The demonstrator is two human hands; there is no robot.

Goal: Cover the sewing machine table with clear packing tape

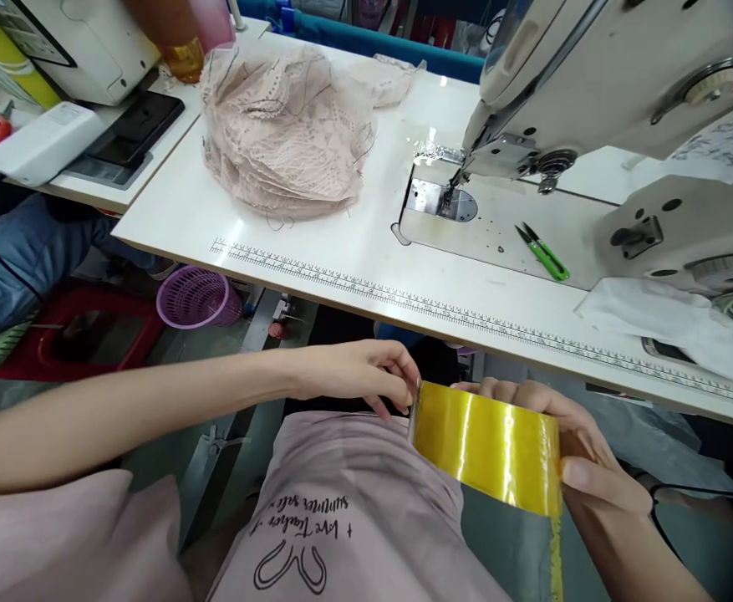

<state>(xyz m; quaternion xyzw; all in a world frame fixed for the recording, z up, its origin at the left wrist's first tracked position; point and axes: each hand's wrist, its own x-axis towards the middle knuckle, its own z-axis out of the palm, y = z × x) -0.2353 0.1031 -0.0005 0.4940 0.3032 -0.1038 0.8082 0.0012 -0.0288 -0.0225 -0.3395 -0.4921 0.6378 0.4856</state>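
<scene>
A wide roll of yellow packing tape [488,447] is held over my lap, in front of the table edge. Gripping its right side is my right hand [582,435], thumb on the near face and fingers behind. A strip of tape hangs down from the roll's right end. At the roll's left end, my left hand [382,376] has its thumb and fingers pinched together; whether they hold the tape's edge is too small to make out.
A sewing machine [529,84] stands on the white table [341,242]. Left of it lies a heap of pink lace fabric [291,134]. Green thread snips [542,251] rest by the machine, white cloth [660,322] further right. Below are a purple basket [196,297] and a red stool [58,351].
</scene>
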